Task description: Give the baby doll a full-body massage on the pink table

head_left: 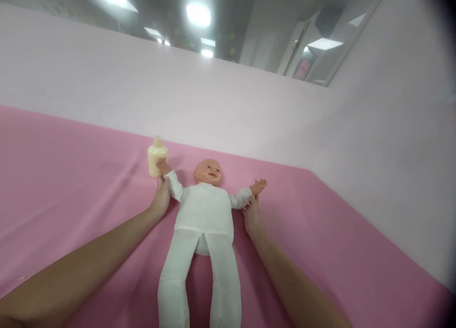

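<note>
Pink cloth covers the whole surface before you, running back to pale pink partition walls that meet in a corner at the right; above the partition, ceiling lights and a doorway show, so the enclosure is open-topped.

Baby doll lies on its back in the middle of the cloth, head away from you, legs toward you, dressed in a white one-piece suit; both its arms are spread wide, which looks like your doing, since each of your hands sits at one of them.

Your left hand is closed around the doll's sleeve just below its small hand; the grip is clenched on that arm, holding it raised outward toward the baby bottle; the bottle stands upright on the cloth, cream-coloured, teat on top, and the doll's hand rests against its side, so the arm seems held there to keep the two in contact.

Your right hand lies under or against the doll's other forearm, near its wrist; fingers are mostly hidden behind the sleeve, so you cannot tell from here whether that grip is closed on the arm or merely propping it; the doll's hand above it is open, palm up.

Both your forearms stretch well forward; the doll lies flat, its weight on the cloth, only the arms being positioned.
</note>
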The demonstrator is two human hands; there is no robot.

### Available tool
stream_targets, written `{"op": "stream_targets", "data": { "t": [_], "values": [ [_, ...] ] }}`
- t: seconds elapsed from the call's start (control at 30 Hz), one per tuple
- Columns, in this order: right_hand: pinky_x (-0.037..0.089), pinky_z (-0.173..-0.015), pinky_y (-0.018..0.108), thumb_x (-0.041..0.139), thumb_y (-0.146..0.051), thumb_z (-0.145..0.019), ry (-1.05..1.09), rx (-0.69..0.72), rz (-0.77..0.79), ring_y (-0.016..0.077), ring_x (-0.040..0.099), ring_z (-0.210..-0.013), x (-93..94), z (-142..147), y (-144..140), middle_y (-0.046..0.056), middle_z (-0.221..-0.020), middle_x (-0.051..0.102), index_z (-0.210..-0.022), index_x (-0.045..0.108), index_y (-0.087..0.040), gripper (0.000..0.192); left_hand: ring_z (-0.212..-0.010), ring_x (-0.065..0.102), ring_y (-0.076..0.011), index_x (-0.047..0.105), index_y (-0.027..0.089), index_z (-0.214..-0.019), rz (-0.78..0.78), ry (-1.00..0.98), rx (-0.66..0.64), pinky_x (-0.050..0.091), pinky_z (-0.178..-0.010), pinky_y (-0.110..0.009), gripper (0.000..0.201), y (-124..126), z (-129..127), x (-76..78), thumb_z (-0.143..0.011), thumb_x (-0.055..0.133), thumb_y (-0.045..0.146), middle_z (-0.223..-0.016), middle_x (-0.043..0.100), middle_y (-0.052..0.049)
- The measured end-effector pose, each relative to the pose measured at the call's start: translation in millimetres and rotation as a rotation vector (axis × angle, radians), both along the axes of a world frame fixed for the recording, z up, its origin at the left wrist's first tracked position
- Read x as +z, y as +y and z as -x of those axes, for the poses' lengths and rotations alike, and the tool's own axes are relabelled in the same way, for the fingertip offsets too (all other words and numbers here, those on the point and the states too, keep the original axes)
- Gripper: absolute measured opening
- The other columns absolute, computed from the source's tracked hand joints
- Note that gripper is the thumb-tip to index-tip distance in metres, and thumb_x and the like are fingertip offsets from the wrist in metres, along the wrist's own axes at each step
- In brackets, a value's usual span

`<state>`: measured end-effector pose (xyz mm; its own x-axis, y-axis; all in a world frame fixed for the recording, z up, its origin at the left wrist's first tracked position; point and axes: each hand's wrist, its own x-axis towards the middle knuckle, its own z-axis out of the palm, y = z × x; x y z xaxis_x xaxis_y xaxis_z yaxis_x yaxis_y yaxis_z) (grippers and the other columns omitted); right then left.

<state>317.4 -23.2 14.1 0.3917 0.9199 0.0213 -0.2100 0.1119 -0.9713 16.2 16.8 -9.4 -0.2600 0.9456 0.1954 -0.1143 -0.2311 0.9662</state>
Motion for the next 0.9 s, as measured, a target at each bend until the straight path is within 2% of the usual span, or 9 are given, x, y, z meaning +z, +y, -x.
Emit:
{"op": "stream_targets", "data": {
  "t": [0.13, 0.23, 0.37, 0.53, 0.7, 0.8, 0.9],
  "values": [
    [0.055, -0.081, 0.037, 0.056, -0.039, -0.08, 0.14, -0.069, -0.01, 0.021, 0.061, -0.103, 9.6, 5.5, -2.4, 0.002, -0.127, 0.058, -0.14, 0.042, -0.035, 0.062, -0.122, 0.054, -0.0219, 0.047, 0.029, -0.116, 0.085, -0.267, 0.088, 0.048, -0.101, -0.037, 0.032, 4.9, 1.1, -4.4, -0.094, 0.045, 0.053, -0.125, 0.057, -0.005],
    [0.054, -0.076, 0.033, 0.056, -0.039, -0.081, 0.2, -0.087, 0.016, 0.0188, 0.059, -0.099, 12.1, 7.1, -3.4, 0.003, -0.118, 0.059, -0.133, 0.047, -0.03, 0.054, -0.108, 0.059, -0.0198, 0.054, 0.027, -0.104, 0.092, -0.334, 0.116, 0.051, -0.09, -0.032, 0.025, 5.6, 1.4, -3.4, -0.093, 0.047, 0.048, -0.107, 0.062, -0.003],
    [0.053, -0.077, 0.033, 0.05, -0.043, -0.084, 0.218, -0.1, 0.04, 0.0189, 0.059, -0.099, 13.0, 7.1, -2.2, 0.005, -0.114, 0.059, -0.128, 0.051, -0.025, 0.047, -0.097, 0.059, -0.0174, 0.058, 0.026, -0.097, 0.096, -0.399, 0.134, 0.05, -0.083, -0.029, 0.021, 6.1, 1.1, 0.8, -0.09, 0.051, 0.044, -0.096, 0.062, 0.0],
    [0.053, -0.083, 0.036, 0.049, -0.05, -0.085, 0.2, -0.092, 0.046, 0.0204, 0.058, -0.104, 14.2, 7.8, -1.4, 0.006, -0.116, 0.059, -0.132, 0.048, -0.024, 0.054, -0.099, 0.06, -0.0183, 0.06, 0.025, -0.096, 0.137, -0.483, 0.135, 0.05, -0.086, -0.03, 0.025, 7.4, -0.7, 5.0, -0.088, 0.052, 0.046, -0.093, 0.063, 0.0],
    [0.054, -0.086, 0.042, 0.049, -0.056, -0.084, 0.12, -0.073, 0.057, 0.0262, 0.057, -0.116, 10.7, 5.1, -0.2, 0.007, -0.129, 0.057, -0.134, 0.047, -0.028, 0.057, -0.099, 0.061, -0.0194, 0.061, 0.025, -0.1, 0.108, -0.402, 0.123, 0.051, -0.083, -0.03, 0.029, 5.6, -0.2, 4.4, -0.087, 0.05, 0.049, -0.095, 0.064, -0.001],
    [0.054, -0.092, 0.047, 0.049, -0.06, -0.084, -0.006, -0.017, 0.025, 0.0286, 0.056, -0.123, 8.0, 2.7, -0.5, 0.006, -0.138, 0.054, -0.139, 0.043, -0.032, 0.062, -0.104, 0.06, -0.0204, 0.059, 0.028, -0.112, 0.046, -0.279, 0.086, 0.051, -0.084, -0.03, 0.035, 3.8, 0.4, 3.5, -0.09, 0.045, 0.052, -0.106, 0.064, -0.002],
    [0.051, -0.099, 0.047, 0.046, -0.062, -0.087, -0.14, 0.046, -0.006, 0.0276, 0.054, -0.126, 5.9, 2.0, -3.7, 0.005, -0.141, 0.053, -0.143, 0.042, -0.032, 0.064, -0.114, 0.057, -0.0225, 0.053, 0.03, -0.126, 0.005, -0.144, 0.009, 0.05, -0.091, -0.034, 0.043, 2.1, -0.2, 3.4, -0.093, 0.039, 0.054, -0.119, 0.062, -0.003]
  ]
}}
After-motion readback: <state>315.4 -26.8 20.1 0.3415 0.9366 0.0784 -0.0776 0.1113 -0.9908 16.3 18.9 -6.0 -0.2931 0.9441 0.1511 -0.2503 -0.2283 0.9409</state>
